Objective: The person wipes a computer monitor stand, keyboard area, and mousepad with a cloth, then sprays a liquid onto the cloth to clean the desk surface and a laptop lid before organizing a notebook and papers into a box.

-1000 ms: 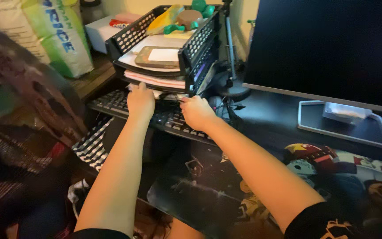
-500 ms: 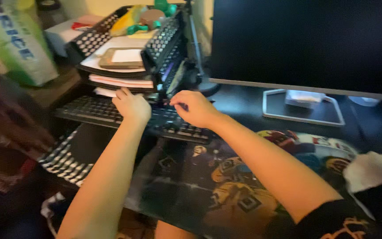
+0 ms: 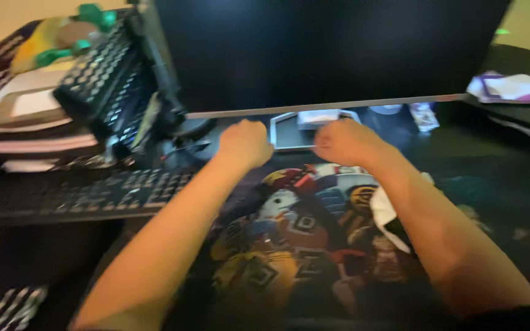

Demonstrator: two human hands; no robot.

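Fists were what both hands made: the left hand (image 3: 245,142) and the right hand (image 3: 346,141) were curled closed, and the blur hid whether either grasped anything. They hovered over the far edge of a colourful desk mat (image 3: 289,239), just before the monitor stand (image 3: 292,130) under a dark monitor (image 3: 326,52). A keyboard (image 3: 102,191) lay to the left, below a black stacked paper tray (image 3: 102,79).
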